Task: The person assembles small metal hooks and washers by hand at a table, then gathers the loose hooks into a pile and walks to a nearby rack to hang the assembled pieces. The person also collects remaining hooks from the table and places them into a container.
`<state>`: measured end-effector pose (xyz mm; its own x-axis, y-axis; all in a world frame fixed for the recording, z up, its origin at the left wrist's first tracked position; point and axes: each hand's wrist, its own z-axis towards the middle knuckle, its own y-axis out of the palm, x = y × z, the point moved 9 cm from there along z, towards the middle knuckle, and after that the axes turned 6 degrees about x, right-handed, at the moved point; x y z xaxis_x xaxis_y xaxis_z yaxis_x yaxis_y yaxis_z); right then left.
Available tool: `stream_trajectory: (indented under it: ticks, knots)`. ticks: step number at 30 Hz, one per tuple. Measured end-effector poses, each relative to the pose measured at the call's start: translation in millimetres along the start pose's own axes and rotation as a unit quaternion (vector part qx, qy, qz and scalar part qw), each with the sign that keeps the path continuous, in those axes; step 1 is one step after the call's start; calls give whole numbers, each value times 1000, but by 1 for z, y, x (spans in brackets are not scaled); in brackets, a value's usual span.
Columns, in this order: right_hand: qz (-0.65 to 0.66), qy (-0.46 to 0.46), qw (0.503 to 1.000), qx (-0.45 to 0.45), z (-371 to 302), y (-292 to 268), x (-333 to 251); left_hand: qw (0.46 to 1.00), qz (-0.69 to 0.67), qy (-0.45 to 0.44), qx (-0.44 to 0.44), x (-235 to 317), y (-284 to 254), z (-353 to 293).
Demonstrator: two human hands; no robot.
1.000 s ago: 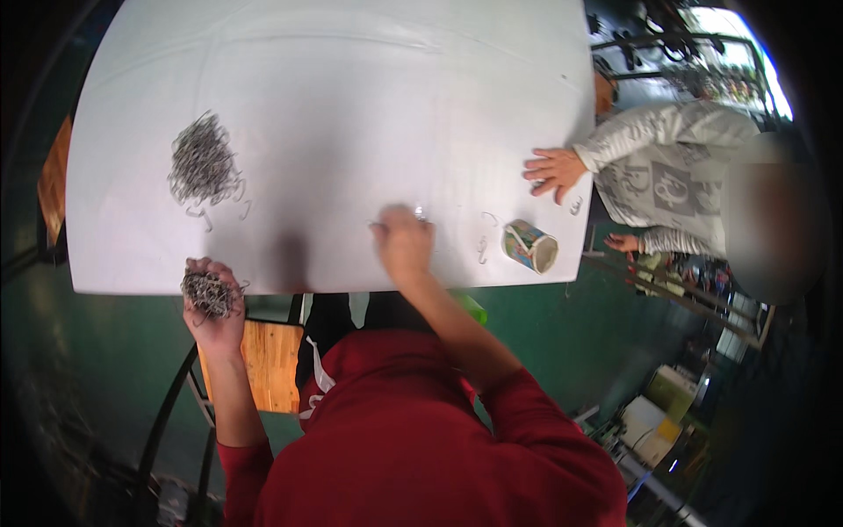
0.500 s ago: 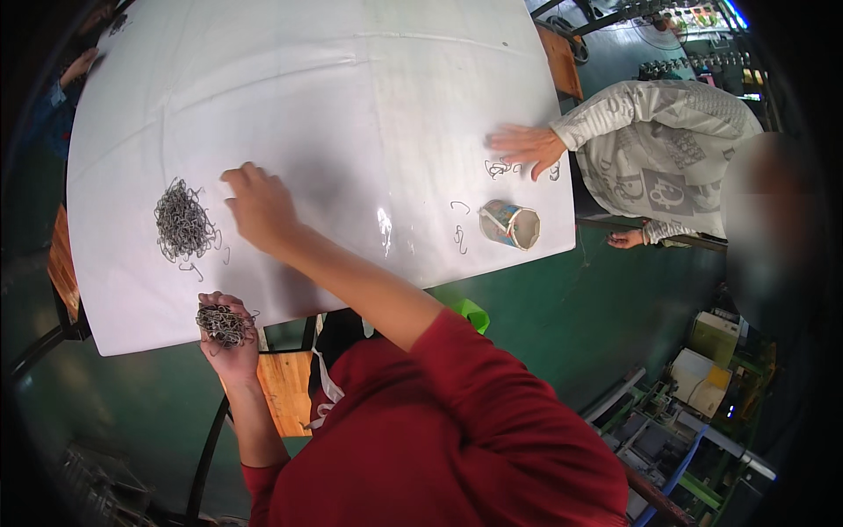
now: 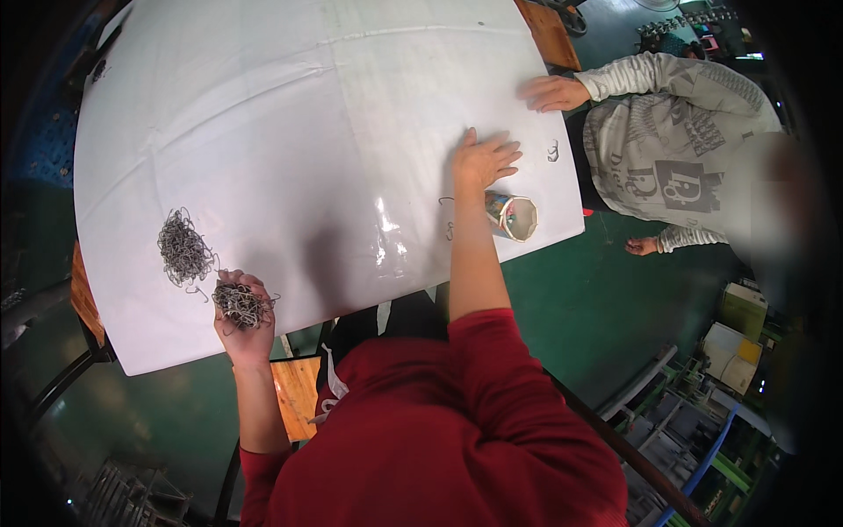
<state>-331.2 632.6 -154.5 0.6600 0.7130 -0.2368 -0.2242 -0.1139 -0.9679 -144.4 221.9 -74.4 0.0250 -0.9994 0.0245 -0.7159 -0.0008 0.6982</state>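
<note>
My left hand (image 3: 251, 350) is palm up at the table's front left, fingers curled round a heap of grey wire hooks (image 3: 241, 304). Just beyond it, a loose pile of the same hooks (image 3: 183, 247) lies on the table. My right hand (image 3: 483, 162) is stretched out to the right, palm down and fingers spread, on or just above the table. What is under its palm is hidden. Nearest to it stands a tilted-looking patterned tub (image 3: 518, 217) with a pale rim, partly behind my forearm. A few single hooks (image 3: 449, 230) lie left of the tub.
The white-covered table (image 3: 263, 114) fills the upper middle. At the right edge a co-worker's hand (image 3: 555, 93) rests on it, near a small group of hooks (image 3: 552, 151). A wooden stool (image 3: 297, 386) stands below the front edge. Machinery (image 3: 694, 413) is at the lower right.
My right hand has swung from beside the hook pile across to the right, over where several hooks lay. My left hand still holds its heap. The co-worker's hand has drawn back.
</note>
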Motion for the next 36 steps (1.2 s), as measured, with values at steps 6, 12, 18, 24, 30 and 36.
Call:
stream_trajectory:
  ticks: [6, 12, 18, 24, 30, 36]
  knots:
    - [55, -185, 981, 32, -80, -1, -33, 1000, -7, 1, -15, -12, 0, -5]
    - [246, -340, 904, -85, -154, -44, -76, 1000, -9, 7, -19, -4, -15, -12]
    - [323, -302, 893, -82, -105, -71, -68, 997, -34, 14, -63, 13, -17, -18]
    - [291, -380, 871, -112, -139, -59, -92, 996, -38, 51, -66, 26, -16, -18]
    - [179, -500, 826, -190, -236, -7, -170, 992, -79, 94, -30, 38, -13, -13]
    - [220, -556, 763, -246, -358, 26, -270, 977, -153, 150, 6, 59, -26, -32]
